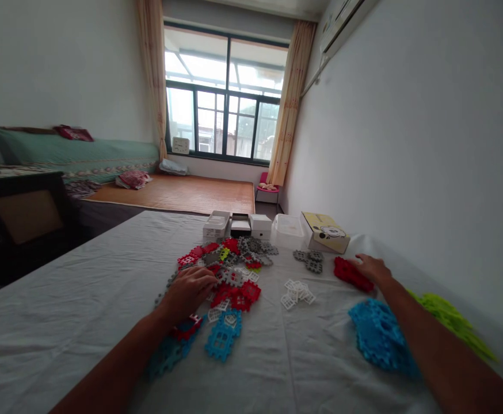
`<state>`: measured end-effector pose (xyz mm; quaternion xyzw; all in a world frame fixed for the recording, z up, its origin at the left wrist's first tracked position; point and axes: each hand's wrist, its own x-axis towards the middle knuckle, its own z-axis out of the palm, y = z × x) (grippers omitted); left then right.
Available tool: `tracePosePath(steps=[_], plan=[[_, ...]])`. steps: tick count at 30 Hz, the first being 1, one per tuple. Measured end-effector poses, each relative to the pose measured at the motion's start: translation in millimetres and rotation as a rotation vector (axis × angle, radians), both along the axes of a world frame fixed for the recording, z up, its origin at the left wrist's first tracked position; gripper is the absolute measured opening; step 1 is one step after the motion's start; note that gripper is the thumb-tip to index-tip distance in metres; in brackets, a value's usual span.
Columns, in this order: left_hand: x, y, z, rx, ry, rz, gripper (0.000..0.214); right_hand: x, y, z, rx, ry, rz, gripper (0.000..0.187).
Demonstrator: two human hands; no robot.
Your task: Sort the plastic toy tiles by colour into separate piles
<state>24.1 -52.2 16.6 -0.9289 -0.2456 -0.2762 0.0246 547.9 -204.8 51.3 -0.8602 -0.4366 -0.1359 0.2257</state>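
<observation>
My left hand (190,289) is over a mixed pile of plastic interlocking building pieces, its fingers bent together; whatever they hold is hidden. In that pile are red pieces (242,296), grey pieces (255,246), a yellow-green piece (224,253) and blue pieces (220,340) at the near end. My right hand (373,269) reaches to a stack of red pieces (351,275), its fingers apart and touching the stack's far side. Below my right forearm lies a heap of blue pieces (378,333), partly covered by the arm. Yellow-green pieces (448,319) are heaped beyond it.
White window-like pieces (297,293) and a few grey pieces (309,260) lie mid-table on the white cloth (100,276). Along the far edge stand small boxes (217,225), a clear plastic container (288,230) and a yellow-white carton (326,233). A wall rises at the right.
</observation>
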Motion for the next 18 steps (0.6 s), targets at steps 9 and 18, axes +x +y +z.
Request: tracePosePath(steps=[9,18], plan=[[-2.3,-5.0,2.5,-0.014,-0.027,-0.011,0.020,-207.7,53.2,-28.6,-0.128,0.100,0.838,0.032],[-6.6,-3.4,3.5,-0.013,-0.019,0.005,0.021,-251.3,43.5,-31.8,-0.104,0.028,0.884,0.034]])
